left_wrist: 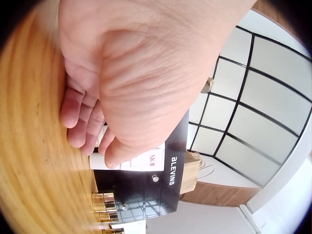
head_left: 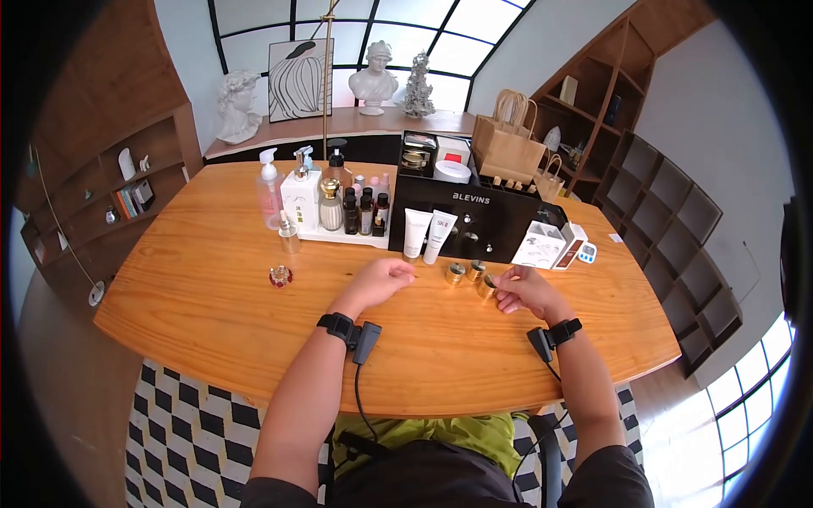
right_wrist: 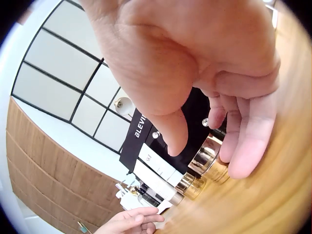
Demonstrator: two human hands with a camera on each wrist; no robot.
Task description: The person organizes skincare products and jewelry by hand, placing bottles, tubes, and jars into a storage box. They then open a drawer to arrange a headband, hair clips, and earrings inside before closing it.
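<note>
Three small gold jars stand close together on the table, one (head_left: 455,273) at the left, another (head_left: 476,270) behind and a third (head_left: 486,289) nearest my right hand (head_left: 529,292). In the right wrist view, the fingers (right_wrist: 251,141) lie alongside a gold jar (right_wrist: 206,155), with the thumb apart on its other side; whether the fingertips touch it I cannot tell. My left hand (head_left: 377,284) rests near the tabletop, fingers loosely bent and holding nothing. Just behind it, two white tubes (head_left: 416,230) (head_left: 439,236) stand upright against the black box (head_left: 461,212).
Bottles stand on a white tray (head_left: 356,240) at the back left, beside a pump bottle (head_left: 270,195). A small red-and-clear item (head_left: 280,276) sits at left. White boxes (head_left: 539,245) and a small timer (head_left: 587,252) are at right, paper bags (head_left: 508,148) behind.
</note>
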